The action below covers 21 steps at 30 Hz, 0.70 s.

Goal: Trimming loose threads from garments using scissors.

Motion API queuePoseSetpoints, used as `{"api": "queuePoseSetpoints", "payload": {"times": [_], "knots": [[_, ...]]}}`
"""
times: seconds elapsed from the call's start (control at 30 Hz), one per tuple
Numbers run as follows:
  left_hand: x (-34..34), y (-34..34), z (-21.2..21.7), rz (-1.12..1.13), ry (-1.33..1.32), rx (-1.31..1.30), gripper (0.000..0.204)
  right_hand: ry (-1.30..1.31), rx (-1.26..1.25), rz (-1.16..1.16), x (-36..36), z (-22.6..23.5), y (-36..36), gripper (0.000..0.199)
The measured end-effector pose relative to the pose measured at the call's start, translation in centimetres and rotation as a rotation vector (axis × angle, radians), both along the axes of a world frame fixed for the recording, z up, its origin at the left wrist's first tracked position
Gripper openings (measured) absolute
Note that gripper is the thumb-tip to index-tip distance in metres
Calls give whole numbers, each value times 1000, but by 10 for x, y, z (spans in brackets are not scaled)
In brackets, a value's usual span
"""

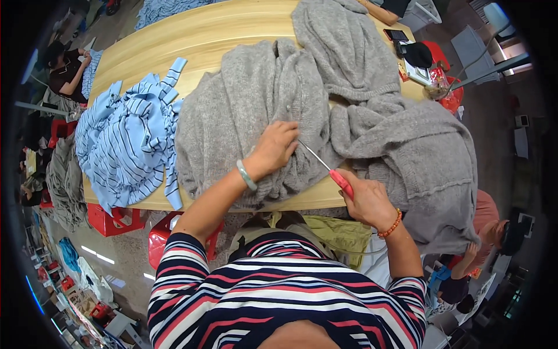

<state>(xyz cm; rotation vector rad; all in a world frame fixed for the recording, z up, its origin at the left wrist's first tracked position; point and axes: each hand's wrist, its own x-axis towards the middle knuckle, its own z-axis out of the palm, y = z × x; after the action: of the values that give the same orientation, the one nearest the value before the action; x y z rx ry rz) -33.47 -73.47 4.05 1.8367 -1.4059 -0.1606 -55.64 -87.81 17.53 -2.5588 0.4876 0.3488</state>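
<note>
A large grey knit garment point(232, 99) lies heaped on the table in front of me. My left hand point(275, 146) rests on it with the fingers bent and closed, pinching a fold of the knit. In my right hand point(367, 199) is a tool with a red handle and a thin metal shaft point(315, 156). The shaft slants up and left, ending at the knit beside my left fingertips. Its exact tip is too small to make out. Close to my right hand hangs another grey knit piece point(433, 157), draped over the table edge.
Blue striped fabric point(128, 139) is piled at the left of the wooden table point(226, 26). More grey knit point(349, 49) lies at the far side. A phone point(396, 35) and a black cap point(417, 54) are at far right. At right, a person point(487, 224) touches the draped knit. Red stools point(116, 221) stand below.
</note>
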Motion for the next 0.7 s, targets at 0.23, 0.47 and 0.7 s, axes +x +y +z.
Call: {"api": "queuePoseSetpoints", "payload": {"times": [0.23,0.47,0.7], "knots": [[20,5,-16,289,661,65,50,69,-53,129,36,12,-13,37],[28,0,-20,330,1089,-108,54,29,-84,220,61,5,-23,30],[2,33,20,456,320,118,52,131,78,283,32,27,-7,35]]}}
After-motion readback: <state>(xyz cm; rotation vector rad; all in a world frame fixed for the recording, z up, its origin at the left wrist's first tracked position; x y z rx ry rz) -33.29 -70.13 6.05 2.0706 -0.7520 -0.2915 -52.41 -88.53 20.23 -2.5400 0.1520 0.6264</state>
